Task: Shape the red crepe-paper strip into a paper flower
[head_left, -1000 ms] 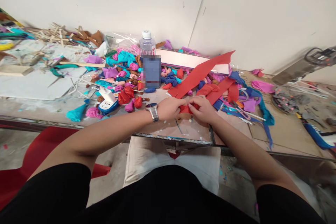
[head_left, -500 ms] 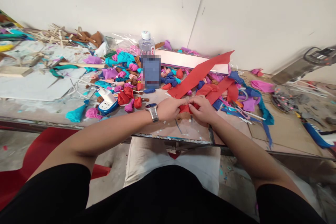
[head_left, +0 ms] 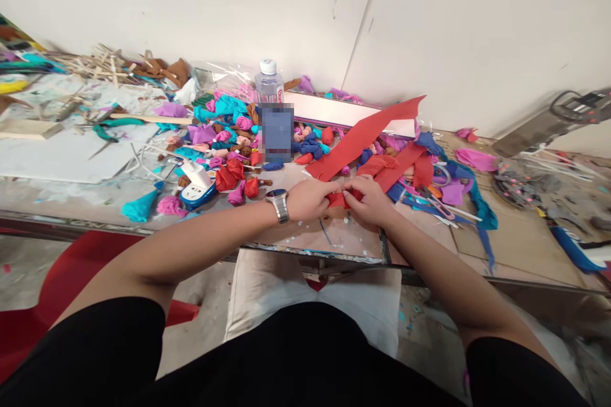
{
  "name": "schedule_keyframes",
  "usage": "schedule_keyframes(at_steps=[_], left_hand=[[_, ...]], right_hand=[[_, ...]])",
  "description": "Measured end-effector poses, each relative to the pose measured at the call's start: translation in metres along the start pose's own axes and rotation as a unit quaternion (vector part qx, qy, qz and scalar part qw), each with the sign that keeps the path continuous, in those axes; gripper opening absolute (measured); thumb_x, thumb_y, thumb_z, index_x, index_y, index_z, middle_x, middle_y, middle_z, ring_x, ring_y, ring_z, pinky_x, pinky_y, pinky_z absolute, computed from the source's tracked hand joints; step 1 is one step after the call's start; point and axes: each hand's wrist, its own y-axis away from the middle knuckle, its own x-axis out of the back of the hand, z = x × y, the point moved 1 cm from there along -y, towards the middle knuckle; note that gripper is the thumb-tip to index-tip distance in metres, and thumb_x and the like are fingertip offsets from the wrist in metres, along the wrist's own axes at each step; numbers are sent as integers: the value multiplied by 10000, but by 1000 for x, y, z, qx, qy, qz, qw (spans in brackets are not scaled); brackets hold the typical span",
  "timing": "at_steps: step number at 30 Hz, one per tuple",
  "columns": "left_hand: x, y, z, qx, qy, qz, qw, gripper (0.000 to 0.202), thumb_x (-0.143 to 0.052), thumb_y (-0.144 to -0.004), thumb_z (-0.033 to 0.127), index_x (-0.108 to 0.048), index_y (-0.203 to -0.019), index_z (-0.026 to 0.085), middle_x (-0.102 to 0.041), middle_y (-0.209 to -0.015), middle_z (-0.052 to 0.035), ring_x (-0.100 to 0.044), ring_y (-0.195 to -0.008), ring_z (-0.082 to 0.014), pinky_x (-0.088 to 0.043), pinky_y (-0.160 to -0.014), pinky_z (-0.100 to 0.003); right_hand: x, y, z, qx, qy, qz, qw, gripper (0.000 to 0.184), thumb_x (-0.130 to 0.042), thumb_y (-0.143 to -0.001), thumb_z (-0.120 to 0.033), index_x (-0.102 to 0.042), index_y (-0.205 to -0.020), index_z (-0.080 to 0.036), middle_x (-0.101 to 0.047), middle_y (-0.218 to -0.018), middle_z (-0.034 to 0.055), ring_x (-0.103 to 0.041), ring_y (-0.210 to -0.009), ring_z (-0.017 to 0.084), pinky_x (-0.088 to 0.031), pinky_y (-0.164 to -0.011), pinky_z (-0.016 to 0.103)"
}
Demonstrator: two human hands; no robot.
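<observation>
Both hands meet over the front of the table. My left hand point(head_left: 309, 199), with a watch point(head_left: 278, 204) on its wrist, is closed with its fingertips on a small piece of red crepe paper point(head_left: 338, 201). My right hand point(head_left: 367, 199) pinches the same piece from the other side. A bit of brown shows just below the red; its form is partly hidden by the fingers. Behind the hands lies a long red crepe paper strip point(head_left: 367, 137), slanting up to the right. More folded red paper point(head_left: 398, 168) lies beside my right hand.
Rolled paper flowers point(head_left: 229, 172) in several colours cover the table's middle, around a water bottle point(head_left: 270, 82). A power strip point(head_left: 198, 194) is at the left, with pliers point(head_left: 112, 127) beyond. Scissors point(head_left: 443, 206) lie right, near a glue gun point(head_left: 580, 245). A red chair point(head_left: 86, 273) stands lower left.
Both hands stay at the same place with the red paper between their fingertips, the fingers shifting only slightly. The view has moved very little.
</observation>
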Motion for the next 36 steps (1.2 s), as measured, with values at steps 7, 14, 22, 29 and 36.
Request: schedule_keyframes(at_steps=[7,14,22,29,36], left_hand=[[-1,0,0,6,-12,-6,1000,393,-476,-935,143,-743,-1214,217,-808,-963,-77,-731,-856,-226,-459,-736,-313],[-3,-1,-2,-4,2,6,1000,396,-463,-948,146,-746,-1214,221,-820,-980,-71,-738,-863,-221,-462,-740,-314],[-3,0,0,4,-8,8,1000,420,-456,-942,131,-741,-1239,213,-818,-980,-74,-736,-861,-225,-452,-732,-319],[-2,0,-1,-10,9,8,1000,348,-494,-926,160,-729,-1179,207,-805,-958,-61,-722,-837,-215,-448,-729,-314],[-5,0,-4,-19,15,16,1000,304,-514,-926,206,-720,-1149,204,-798,-960,-60,-710,-830,-212,-454,-737,-314]], right_hand=[[-1,0,-1,3,-6,-1,1000,117,-587,-1002,-266,-702,-999,-246,-816,-952,35,-710,-888,232,-431,-911,427],[-2,0,0,10,-3,6,1000,120,-592,-1003,-261,-711,-1002,-245,-825,-977,34,-716,-894,231,-429,-928,432],[-3,1,3,11,-1,4,1000,116,-589,-1004,-260,-703,-990,-246,-827,-957,34,-711,-866,226,-429,-937,436],[-3,1,2,3,-5,1,1000,112,-601,-995,-263,-709,-972,-245,-816,-935,30,-704,-853,229,-429,-915,425],[-3,0,1,2,-13,-1,1000,117,-606,-996,-255,-722,-992,-247,-832,-994,32,-718,-902,232,-435,-917,419]])
